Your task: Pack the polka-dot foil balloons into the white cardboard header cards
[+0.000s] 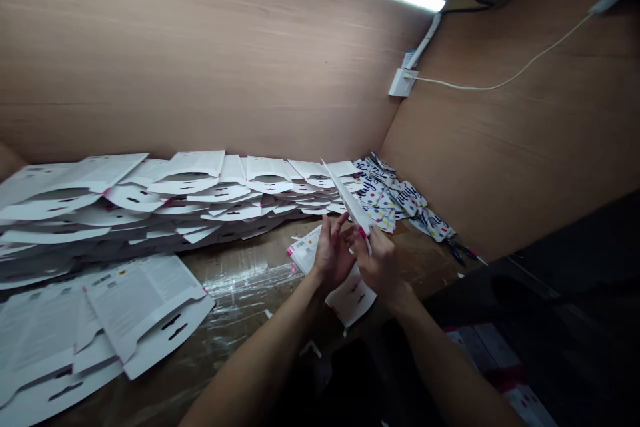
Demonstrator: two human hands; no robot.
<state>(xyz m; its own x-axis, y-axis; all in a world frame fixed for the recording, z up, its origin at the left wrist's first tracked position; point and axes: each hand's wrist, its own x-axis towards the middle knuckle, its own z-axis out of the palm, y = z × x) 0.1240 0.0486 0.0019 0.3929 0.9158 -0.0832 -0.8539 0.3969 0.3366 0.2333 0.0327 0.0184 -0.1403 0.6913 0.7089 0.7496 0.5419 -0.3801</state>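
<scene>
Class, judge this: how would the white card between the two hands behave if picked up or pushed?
The white card is probably light and fairly stiff, since it stands up above the right hand without drooping. Being so thin, it may still crease under a hard push.

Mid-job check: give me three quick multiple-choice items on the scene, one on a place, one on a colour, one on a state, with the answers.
1. Where are the polka-dot printed cards?
A) Under the left hand
B) In the corner against the wood wall
C) On top of the white stacks

2. What colour marks the edge of the white die-cut card in the hands?
A) Pink
B) Blue
C) Green

3. What state is that card in?
A) Flat on the table
B) Crumpled in a fist
C) Raised on edge

Answers:
1 B: they lie right of the white card stacks.
2 A: pink shows near its lower end.
3 C: it stands tilted at the right hand, beside the left hand, above the table.
</scene>
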